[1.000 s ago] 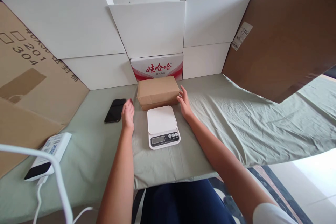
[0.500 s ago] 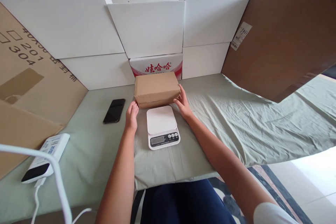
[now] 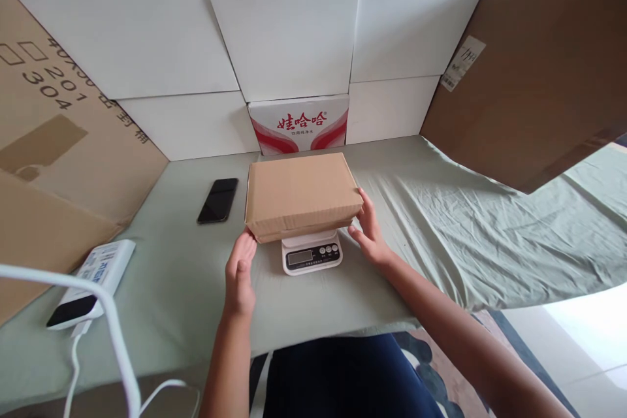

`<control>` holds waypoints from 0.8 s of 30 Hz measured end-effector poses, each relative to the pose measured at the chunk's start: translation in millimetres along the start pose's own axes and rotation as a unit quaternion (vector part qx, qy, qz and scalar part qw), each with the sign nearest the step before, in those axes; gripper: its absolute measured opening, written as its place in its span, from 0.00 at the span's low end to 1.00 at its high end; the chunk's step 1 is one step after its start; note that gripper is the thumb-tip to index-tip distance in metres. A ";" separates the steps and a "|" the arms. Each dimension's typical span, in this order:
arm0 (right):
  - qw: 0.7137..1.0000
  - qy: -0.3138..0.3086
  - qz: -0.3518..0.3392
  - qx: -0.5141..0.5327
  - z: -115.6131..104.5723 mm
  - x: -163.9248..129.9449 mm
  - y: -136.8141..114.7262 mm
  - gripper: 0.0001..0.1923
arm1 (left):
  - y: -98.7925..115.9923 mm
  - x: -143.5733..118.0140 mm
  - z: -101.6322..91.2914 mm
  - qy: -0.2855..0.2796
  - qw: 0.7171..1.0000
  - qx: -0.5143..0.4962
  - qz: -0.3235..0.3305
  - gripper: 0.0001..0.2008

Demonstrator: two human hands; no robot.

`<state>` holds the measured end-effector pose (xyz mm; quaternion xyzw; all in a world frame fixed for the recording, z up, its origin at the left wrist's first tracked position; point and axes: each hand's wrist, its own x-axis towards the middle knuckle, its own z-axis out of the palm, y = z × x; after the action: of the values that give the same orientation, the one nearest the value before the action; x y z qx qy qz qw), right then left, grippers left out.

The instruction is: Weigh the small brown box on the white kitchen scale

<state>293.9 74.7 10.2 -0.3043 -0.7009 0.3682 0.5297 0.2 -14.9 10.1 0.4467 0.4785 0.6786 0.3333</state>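
Box (image 3: 301, 194): sitting on scale (image 3: 311, 255), between both sets of fingertips.
Left hand (image 3: 240, 274): fingers loosely extended, touching its lower left corner.
Right hand (image 3: 368, 238): fingers spread, cupping its right end.
Handling: likely stiff, light cardboard; gripping the short ends seems best.

Both my bare forearms reach forward from the bottom edge, angling in toward each other. My left hand (image 3: 240, 274) lies low with the palm turned inward and the fingers stretched forward, loosely together, not curled — the fingertips are up at the lower left corner of the box (image 3: 300, 194), touching it or nearly so; I cannot tell which. My right hand (image 3: 369, 235) sits a little farther forward and higher, wrist bent slightly, fingers spread and upright against the right end of the box, the thumb pointing inward beneath its edge. Neither hand is closed into a fist — both are flat, on opposite ends. A white sleeve edge shows at my right upper arm.
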 end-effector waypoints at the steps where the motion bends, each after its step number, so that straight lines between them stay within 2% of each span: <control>1: 1.000 0.003 0.004 -0.002 0.3 1.0 -0.8 0.42 | 0.0 -0.2 0.6 -0.004 1.000 0.000 -0.004 0.45; 10: 0.999 0.022 0.023 -0.012 -0.5 7.0 -6.9 0.42 | -5.6 -2.7 0.5 -0.019 1.000 0.001 -0.010 0.42; 13: 0.999 0.025 0.020 -0.016 -0.6 7.9 -6.8 0.42 | -3.2 -2.8 1.2 -0.022 1.000 0.004 -0.007 0.42; 19: 0.997 0.070 -0.007 -0.009 -1.3 9.4 -8.0 0.42 | 4.6 -0.9 4.6 -0.013 1.000 0.001 0.016 0.42; 24: 0.997 0.073 -0.001 -0.005 -0.6 9.3 -9.7 0.42 | 5.9 -0.7 4.9 -0.008 1.000 0.006 0.012 0.43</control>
<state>291.7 77.1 23.2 -0.3326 -0.6622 0.3413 0.5782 4.9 -15.7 16.2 0.4597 0.4749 0.6759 0.3260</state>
